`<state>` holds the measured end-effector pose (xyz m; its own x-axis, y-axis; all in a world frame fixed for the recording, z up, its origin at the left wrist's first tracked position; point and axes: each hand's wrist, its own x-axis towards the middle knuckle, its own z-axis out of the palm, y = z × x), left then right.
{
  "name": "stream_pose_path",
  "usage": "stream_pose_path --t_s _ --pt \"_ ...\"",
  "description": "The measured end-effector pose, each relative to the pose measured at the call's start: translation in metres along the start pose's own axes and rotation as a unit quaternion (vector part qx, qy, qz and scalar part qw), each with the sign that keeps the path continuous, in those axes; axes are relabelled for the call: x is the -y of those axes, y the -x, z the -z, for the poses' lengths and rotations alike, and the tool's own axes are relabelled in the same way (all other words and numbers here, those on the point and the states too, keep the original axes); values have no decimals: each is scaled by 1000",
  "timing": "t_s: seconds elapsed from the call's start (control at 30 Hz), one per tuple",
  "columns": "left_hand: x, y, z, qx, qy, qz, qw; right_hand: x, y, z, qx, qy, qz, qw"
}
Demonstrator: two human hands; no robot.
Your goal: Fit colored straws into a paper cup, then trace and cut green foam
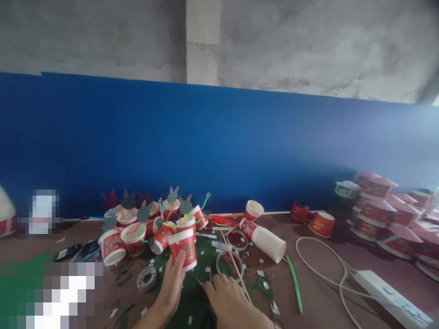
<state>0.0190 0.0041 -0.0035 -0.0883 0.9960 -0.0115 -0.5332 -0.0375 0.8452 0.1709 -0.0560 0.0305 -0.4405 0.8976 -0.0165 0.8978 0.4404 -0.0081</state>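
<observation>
The left hand (171, 283) has its fingers and thumb wrapped round a red-and-white paper cup (183, 249), holding it upright just above a sheet of green felt (192, 301) on the brown table (318, 297). The cup sits at the near edge of the clutter, in front of the person and a little left of centre.

The right hand (226, 297) lies beside it, knuckles up, fingers bent down onto the felt. From here I cannot tell whether it pinches anything. A thin wooden stick (236, 267) runs slantwise past its fingertips, crossing a clear ring (229, 264) lying flat on the table.

Left of the held cup lies a grey roll of tape (147, 278). Behind it is a heap of decorated cups (144, 228), red and white, with grey ear-shaped cutouts and coloured strips sticking out. To the right a stack of white cups (265, 238) lies on its side, with a single cup (254, 210) standing upright behind it and a green straw (295, 285) on the table nearer the person.

Farther right a red cup (321, 224) rests upside down, a white cable (325, 269) loops toward a power strip (391, 297), and stacks of red cups (384, 214) crowd the far end. A blue panel (219, 146) backs the table.
</observation>
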Motion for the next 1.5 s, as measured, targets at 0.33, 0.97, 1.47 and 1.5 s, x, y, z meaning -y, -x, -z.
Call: stream_pose_path --t_s 0.33,0.97,1.47,1.5 --pt "-11 -6 -8 -36 107 23 993 10 0 21 0 -69 -47 996" --pt "-22 -3 -12 -25 171 101 980 16 -4 -6 -120 -324 39 938" --pt "-21 -2 -23 -65 176 167 968 14 -5 -8 -130 -335 24 933" --pt "-21 -2 -23 -61 173 164 969 14 -6 -9 -136 -341 26 930"
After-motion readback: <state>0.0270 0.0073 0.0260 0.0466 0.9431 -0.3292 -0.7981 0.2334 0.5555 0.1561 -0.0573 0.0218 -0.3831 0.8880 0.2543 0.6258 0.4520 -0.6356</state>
